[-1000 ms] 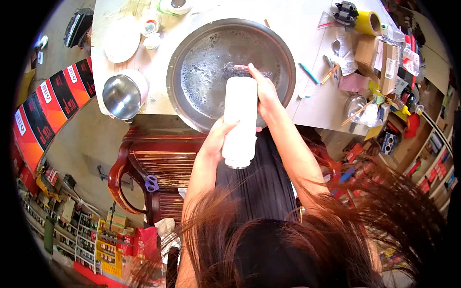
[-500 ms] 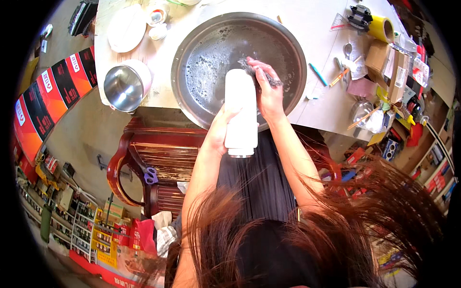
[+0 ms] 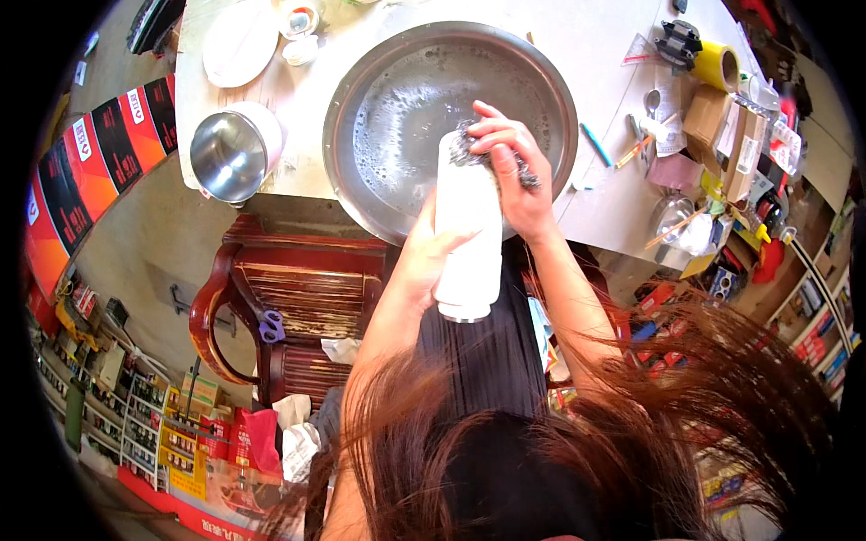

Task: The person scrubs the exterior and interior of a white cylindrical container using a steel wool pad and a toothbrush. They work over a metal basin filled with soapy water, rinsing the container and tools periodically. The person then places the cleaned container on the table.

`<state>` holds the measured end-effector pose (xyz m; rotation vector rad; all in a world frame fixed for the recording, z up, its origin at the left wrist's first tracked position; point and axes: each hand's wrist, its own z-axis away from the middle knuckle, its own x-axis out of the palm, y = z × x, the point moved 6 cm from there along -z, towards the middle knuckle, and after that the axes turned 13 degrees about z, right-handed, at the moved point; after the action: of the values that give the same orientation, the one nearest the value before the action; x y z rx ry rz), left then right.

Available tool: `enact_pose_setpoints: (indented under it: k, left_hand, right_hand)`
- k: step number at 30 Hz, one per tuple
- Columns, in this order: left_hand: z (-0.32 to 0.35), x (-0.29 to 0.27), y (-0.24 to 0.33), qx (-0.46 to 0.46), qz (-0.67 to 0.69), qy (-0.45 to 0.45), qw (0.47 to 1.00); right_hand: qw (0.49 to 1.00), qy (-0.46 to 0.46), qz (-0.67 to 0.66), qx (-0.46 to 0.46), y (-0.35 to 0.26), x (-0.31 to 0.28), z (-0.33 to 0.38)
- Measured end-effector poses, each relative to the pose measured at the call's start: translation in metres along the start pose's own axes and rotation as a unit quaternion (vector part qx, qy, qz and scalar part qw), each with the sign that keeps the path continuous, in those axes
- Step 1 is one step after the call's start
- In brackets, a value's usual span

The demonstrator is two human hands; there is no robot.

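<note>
A white bottle (image 3: 467, 225), shaped like a thermos with a metal rim at its near end, is tilted over the near edge of a wide metal basin (image 3: 341, 194). My left hand (image 3: 431, 252) is wrapped round its lower left side, thumb across the front. In my right hand (image 3: 523, 171) is a grey steel wool scrubber (image 3: 471, 151), pressed against the bottle's far end. Part of the scrubber sticks out below the fingers. Soapy water (image 3: 397, 135) with foam lies in the basin.
A white metal-lined pot (image 3: 236, 153) and a white oval lid or plate (image 3: 240, 43) stand left of the basin. Rightward lie a teal pen (image 3: 595, 142), a yellow tape roll (image 3: 716, 66) and a cardboard box (image 3: 709, 122). A red wooden chair (image 3: 307, 279) stands below the table.
The bottle has shifted slightly right and toward me. My right hand has brought the scrubber from beside the bottle onto its far end.
</note>
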<state>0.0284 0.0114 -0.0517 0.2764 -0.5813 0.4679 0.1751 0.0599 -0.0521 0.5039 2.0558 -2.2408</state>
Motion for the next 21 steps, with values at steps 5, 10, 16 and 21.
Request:
enact_pose_setpoints:
  k: [5, 10, 16, 21]
  left_hand:
    - [0.014, 0.005, -0.015, -0.116, 0.19, -0.046, 0.974]
    - [0.004, -0.008, -0.002, 0.07, -0.138, 0.034, 0.987]
    - [0.008, 0.009, 0.009, 0.111, -0.35, 0.054, 0.929]
    - [0.008, 0.004, 0.014, 0.112, -0.169, 0.018, 0.979]
  right_hand:
    - [0.998, 0.011, -0.05, 0.036, 0.002, 0.0, 0.0]
    - [0.981, -0.151, 0.123, 0.003, -0.011, 0.018, -0.015]
    - [0.957, -0.105, -0.106, 0.25, 0.022, 0.003, -0.008]
    - [0.904, 0.074, -0.238, 0.348, 0.052, -0.007, 0.016]
